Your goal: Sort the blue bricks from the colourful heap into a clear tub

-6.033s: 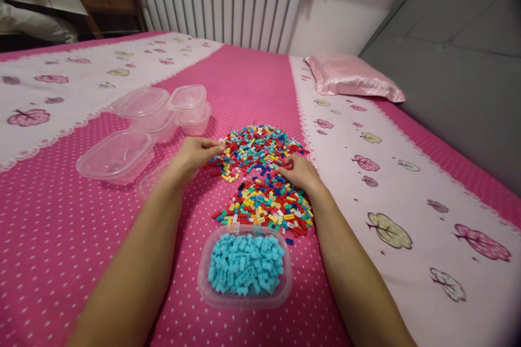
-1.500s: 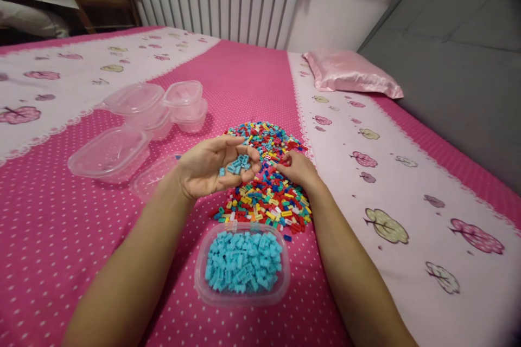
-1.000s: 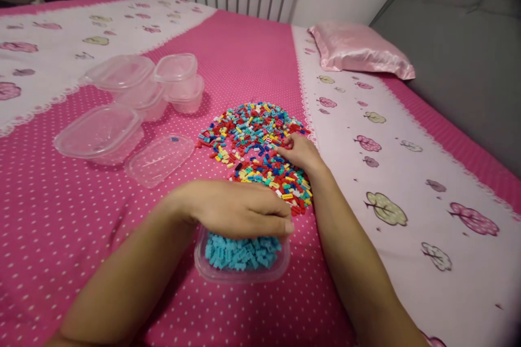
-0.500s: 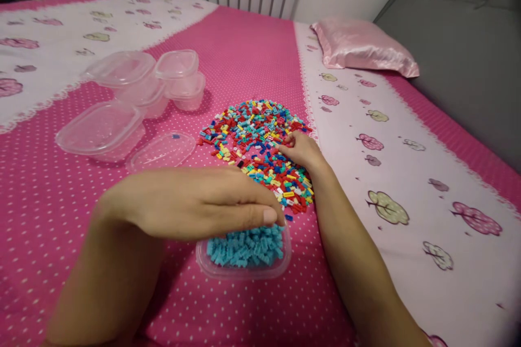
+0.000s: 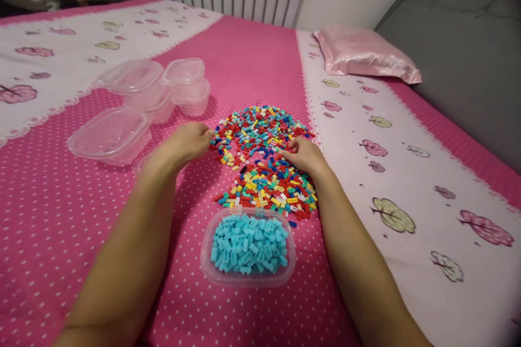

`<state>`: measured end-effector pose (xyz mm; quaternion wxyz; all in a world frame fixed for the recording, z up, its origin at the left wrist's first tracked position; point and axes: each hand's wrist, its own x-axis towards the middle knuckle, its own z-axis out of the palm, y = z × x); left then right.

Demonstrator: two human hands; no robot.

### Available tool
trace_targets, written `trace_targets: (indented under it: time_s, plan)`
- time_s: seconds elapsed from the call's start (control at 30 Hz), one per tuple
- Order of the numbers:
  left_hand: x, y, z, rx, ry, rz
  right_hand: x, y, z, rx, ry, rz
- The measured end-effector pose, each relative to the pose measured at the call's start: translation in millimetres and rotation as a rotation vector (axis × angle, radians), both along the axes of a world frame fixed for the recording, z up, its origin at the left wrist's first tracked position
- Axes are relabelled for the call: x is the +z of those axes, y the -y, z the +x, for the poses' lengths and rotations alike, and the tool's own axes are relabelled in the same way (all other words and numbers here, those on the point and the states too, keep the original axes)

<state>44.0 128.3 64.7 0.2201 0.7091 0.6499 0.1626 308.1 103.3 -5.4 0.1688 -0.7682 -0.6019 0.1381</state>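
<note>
A mixed pile of small toy building bricks (image 5: 264,130) in red, yellow, blue, green and white lies on the bed. At its left edge is my left hand (image 5: 191,143), fingers drawn together with the tips by the bricks. My right hand (image 5: 304,156) rests over the right side of the pile, thumb and index finger pinched. Whatever either hand may hold is too small or hidden to make out. Nearer to me stands a clear plastic container (image 5: 207,260) heaped with light blue bricks (image 5: 249,244).
Several clear lidded containers (image 5: 109,133) stand at the left, some stacked. A loose clear lid (image 5: 143,161) lies partly behind my left forearm. A pink pillow (image 5: 366,54) is at the back right, on the pink and white bedspread (image 5: 260,59).
My left hand has moved from above the container of light blue bricks to the pile's left edge, uncovering the container. My right hand stays at the pile's right side. The view has shifted slightly.
</note>
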Motion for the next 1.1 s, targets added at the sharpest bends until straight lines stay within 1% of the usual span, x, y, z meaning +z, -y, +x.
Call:
trace_targets:
  time_s: [0.07,0.1,0.2,0.27,0.33,0.4,0.47,0.53,0.63,0.73,0.8,0.87,0.93,0.97,1.03,1.1]
  plan:
    - [-5.8,-3.2,5.1,-0.001,-0.153,0.044,-0.1,0.2,-0.2,-0.007,-0.005,-0.002]
    - [-7.6,-4.0,7.1,0.003,-0.2,0.073,-0.2,0.2,-0.2,-0.012,-0.004,-0.005]
    - [-12.5,-6.1,10.2,0.015,-0.27,0.15,-0.8,0.1,0.2,-0.014,0.006,-0.015]
    - [-16.9,-8.2,11.1,-0.002,-0.298,0.115,-1.7,-0.4,0.7,-0.007,0.01,-0.011]
    - [-22.1,-10.1,12.3,-0.058,-0.303,0.052,-3.4,-1.2,1.5,0.003,0.012,0.001]
    - [-26.7,-11.1,13.4,-0.124,-0.278,0.029,-5.2,-2.0,2.3,0.008,0.012,0.011]
    - [-29.4,-10.9,13.6,-0.188,-0.207,0.036,-6.5,-2.7,2.8,0.007,0.019,0.013]
    - [-30.2,-9.5,12.7,-0.223,-0.084,0.01,-6.9,-3.0,2.7,0.006,0.03,0.013]
    - [-30.0,-5.9,12.4,-0.25,0.169,-0.095,-5.9,-2.7,1.7,0.007,0.03,0.014]
    - [-28.8,0.0,17.0,-0.336,0.427,-0.237,-3.4,-1.7,0.2,0.002,0.015,0.014]
    - [-25.3,5.2,21.8,-0.401,0.57,-0.32,-1.2,-0.9,-0.8,-0.005,0.012,0.008]
    - [-19.1,9.9,25.3,-0.443,0.665,-0.343,1.0,0.0,-1.7,-0.007,0.013,-0.003]
    - [-12.5,12.0,25.8,-0.439,0.692,-0.274,2.5,0.5,-2.2,-0.006,0.015,-0.011]
    - [-10.4,11.5,24.8,-0.412,0.684,-0.217,2.8,0.6,-2.4,-0.004,0.017,-0.012]
    - [-10.0,6.9,20.5,-0.317,0.615,-0.092,2.9,0.5,-2.5,-0.003,0.022,-0.014]
    - [-14.9,-1.4,14.6,-0.2,0.468,0.048,2.4,0.1,-2.5,-0.005,0.026,-0.017]
